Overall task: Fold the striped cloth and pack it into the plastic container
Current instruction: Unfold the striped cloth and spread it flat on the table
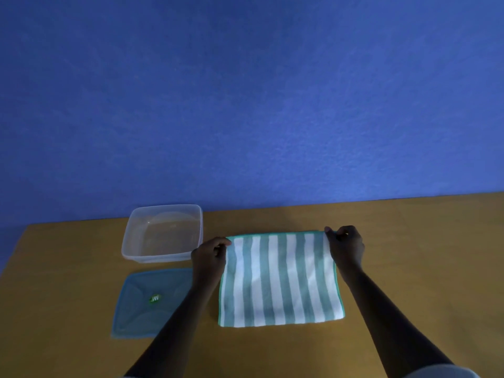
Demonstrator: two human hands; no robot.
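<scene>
The striped cloth [281, 279], teal and white with a teal hem, lies flat on the wooden table [409, 255] as a rectangle, folded edge nearest me. My left hand [210, 255] pinches its far left corner. My right hand [345, 246] pinches its far right corner. The clear plastic container [163, 236] stands open and empty to the left of the cloth, just beyond my left hand.
The container's blue lid [152, 301] lies flat on the table in front of the container, partly under my left forearm. A blue wall [245, 91] rises right behind the table's far edge. The table's left edge slants near the lid.
</scene>
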